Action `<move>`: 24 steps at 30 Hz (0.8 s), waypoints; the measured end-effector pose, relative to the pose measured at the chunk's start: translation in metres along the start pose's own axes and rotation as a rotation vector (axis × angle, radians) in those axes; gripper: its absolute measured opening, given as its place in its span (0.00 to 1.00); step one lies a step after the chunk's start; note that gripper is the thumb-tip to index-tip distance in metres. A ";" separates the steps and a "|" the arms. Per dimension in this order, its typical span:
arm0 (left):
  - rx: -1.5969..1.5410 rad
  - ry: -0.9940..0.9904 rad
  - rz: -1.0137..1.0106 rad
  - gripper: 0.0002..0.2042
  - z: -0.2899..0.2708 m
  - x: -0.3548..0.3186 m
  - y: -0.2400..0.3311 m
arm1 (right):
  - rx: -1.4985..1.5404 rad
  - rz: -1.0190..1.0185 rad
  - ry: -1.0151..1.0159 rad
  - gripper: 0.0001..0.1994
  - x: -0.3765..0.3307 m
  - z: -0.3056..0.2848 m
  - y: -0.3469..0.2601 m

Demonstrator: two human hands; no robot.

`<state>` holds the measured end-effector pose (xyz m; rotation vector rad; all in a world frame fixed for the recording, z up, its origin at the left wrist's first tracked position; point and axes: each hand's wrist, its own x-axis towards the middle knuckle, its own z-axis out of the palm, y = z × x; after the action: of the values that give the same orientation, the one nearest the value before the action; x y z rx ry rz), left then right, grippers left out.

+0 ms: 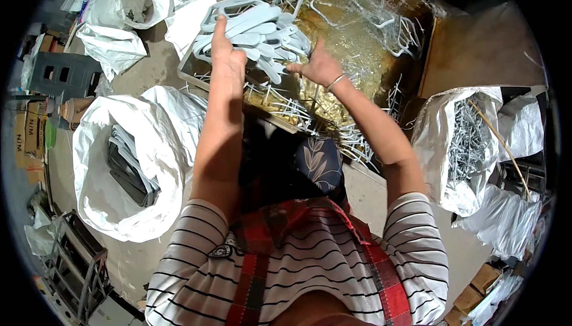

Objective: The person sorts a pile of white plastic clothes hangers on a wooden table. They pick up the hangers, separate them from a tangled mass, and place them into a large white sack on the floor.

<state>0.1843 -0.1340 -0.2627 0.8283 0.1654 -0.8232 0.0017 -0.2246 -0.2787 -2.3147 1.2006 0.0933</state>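
A thick bundle of light grey plastic strips [259, 28], long with rounded ends, lies in my left hand [227, 52]. The thumb of that hand rests on top, and its other fingers are hidden by the bundle. At the bundle's right side is my right hand [322, 67], fingers apart and holding nothing; its thumb points to the strips' lower ends, and I cannot tell whether it touches them. Both hands are over a worn brown-gold work surface [363, 43] scattered with thin white plastic offcuts [292, 111].
On the left, a white sack [89, 171] holds grey and dark flat pieces. A second sack [429, 147] at right is full of small grey parts, with a thin stick [497, 129] across it. A brown board [476, 52] stands at the far right. Clear film [369, 10] lies at the back.
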 end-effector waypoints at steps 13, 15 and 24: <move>0.029 -0.161 -0.060 0.14 -0.011 -0.001 0.021 | -0.491 -0.975 -0.204 0.14 -0.065 -0.046 0.056; 0.035 -0.186 -0.022 0.16 -0.005 -0.004 0.018 | -0.106 -0.579 -0.334 0.12 -0.067 -0.062 0.048; -0.136 -0.219 0.041 0.17 -0.020 0.001 0.019 | 2.054 -0.265 -0.595 0.06 -0.167 -0.093 0.065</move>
<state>0.2015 -0.1126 -0.2654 0.6072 0.0100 -0.8489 -0.1658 -0.1754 -0.1770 -0.4552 0.1674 -0.3592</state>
